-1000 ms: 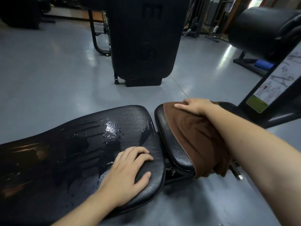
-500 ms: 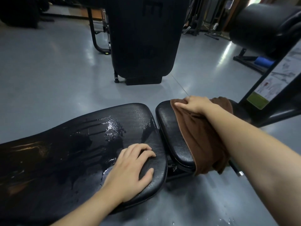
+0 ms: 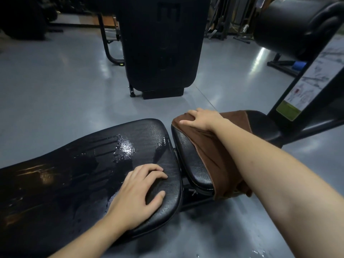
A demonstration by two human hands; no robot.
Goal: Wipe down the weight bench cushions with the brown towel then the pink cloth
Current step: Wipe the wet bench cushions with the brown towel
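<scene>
the long back cushion point(image 3: 78, 183) is black grained vinyl with rounded corners, wet and glossy, streaks and beads of water shining near its middle. beside it, across a narrow gap, the smaller seat cushion point(image 3: 193, 161) has the same pebbled skin. the brown towel point(image 3: 214, 151), soft and matte, drapes over the seat and hangs folded off its near edge. the right hand point(image 3: 202, 119) presses palm-down on the towel's far end, fingers curled, bunching the cloth in a loose hold, forearm stretched out. the left hand point(image 3: 138, 192) lies flat on the back cushion's corner, fingers spread, gripping nothing. the grey floor point(image 3: 55, 86) is smooth and reflective.
</scene>
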